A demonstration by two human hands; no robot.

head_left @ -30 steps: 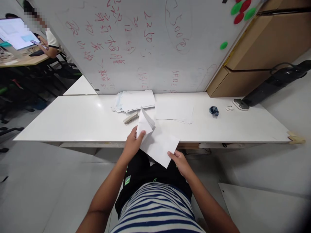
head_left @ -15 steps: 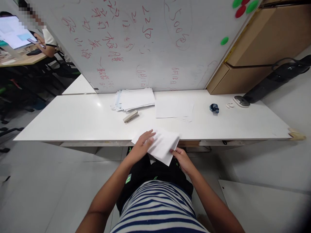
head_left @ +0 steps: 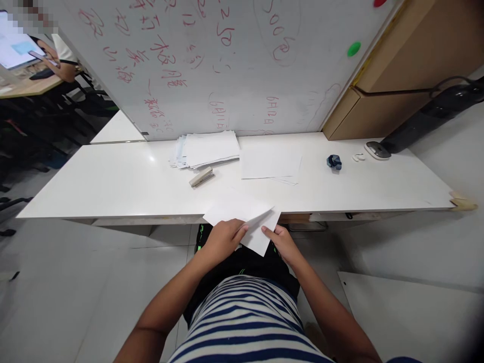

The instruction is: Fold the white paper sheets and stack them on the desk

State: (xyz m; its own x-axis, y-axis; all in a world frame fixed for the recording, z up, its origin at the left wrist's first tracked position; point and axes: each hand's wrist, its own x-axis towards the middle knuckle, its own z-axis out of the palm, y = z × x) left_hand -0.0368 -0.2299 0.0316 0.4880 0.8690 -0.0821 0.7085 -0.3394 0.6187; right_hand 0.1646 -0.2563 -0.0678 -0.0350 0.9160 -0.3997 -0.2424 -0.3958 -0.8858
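my left hand [head_left: 226,237] grips a raised flap of white paper [head_left: 256,243] at the near edge of the white desk [head_left: 113,191], and my right hand [head_left: 284,245] pinches its right side, thumb on top. beyond, a stapler [head_left: 201,177] lies just on the near side of a paper stack [head_left: 212,147], loose sheets [head_left: 269,164] to the right. at the far side a whiteboard [head_left: 245,85] bears red writing

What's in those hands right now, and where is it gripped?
White paper: the right hand pinches its right edge; the left hand holds the lower end of its raised flap.
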